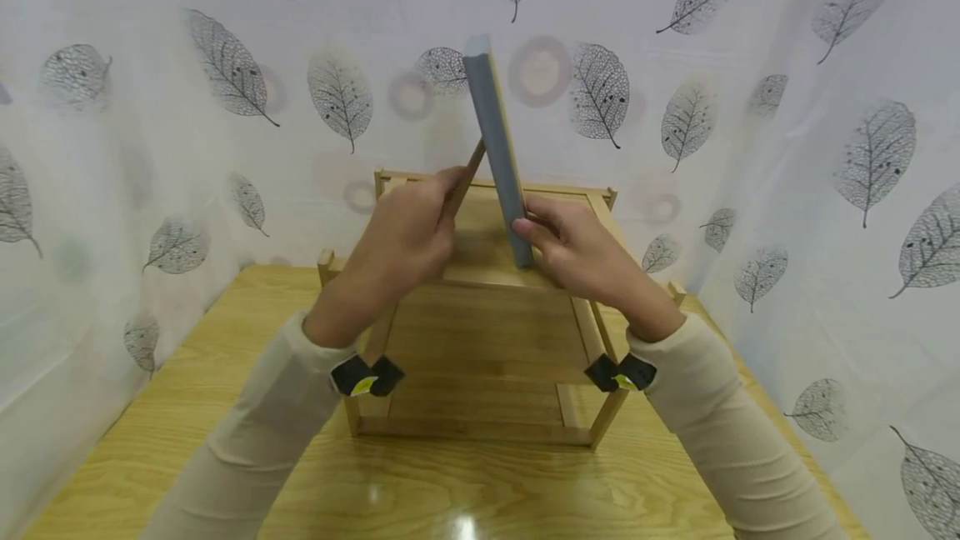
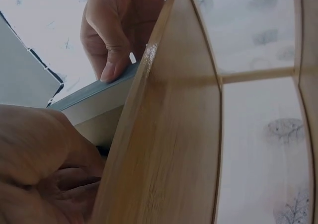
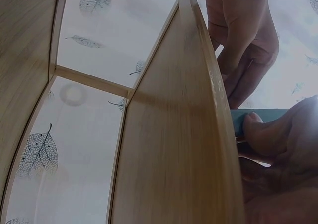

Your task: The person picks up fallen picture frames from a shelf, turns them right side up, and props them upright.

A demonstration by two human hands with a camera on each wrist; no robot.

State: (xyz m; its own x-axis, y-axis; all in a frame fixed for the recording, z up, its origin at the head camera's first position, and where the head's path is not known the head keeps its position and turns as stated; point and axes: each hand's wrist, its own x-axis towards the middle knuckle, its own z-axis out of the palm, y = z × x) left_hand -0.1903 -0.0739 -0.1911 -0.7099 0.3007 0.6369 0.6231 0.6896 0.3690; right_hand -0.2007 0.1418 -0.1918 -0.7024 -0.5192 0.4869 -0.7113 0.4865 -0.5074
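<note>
A book (image 1: 497,140) with a blue-grey spine stands on end, tilted, over the top board of a small wooden shelf rack (image 1: 480,273). My right hand (image 1: 581,248) pinches the book near its lower end, thumb on the spine; in the left wrist view, the right thumb lies on the book's grey edge (image 2: 97,92). On the other side, my left hand (image 1: 408,232) grips a thin brown flat piece (image 1: 468,175) that slants up to the book; what it is cannot be told. In the right wrist view, a wooden board (image 3: 174,134) hides part of the book.
The rack's lower board (image 1: 480,332) lies beneath the hands, with wooden posts at the sides. It stands on a wood-grain table (image 1: 465,482). A white leaf-patterned curtain (image 1: 637,7) surrounds the table at the back and sides.
</note>
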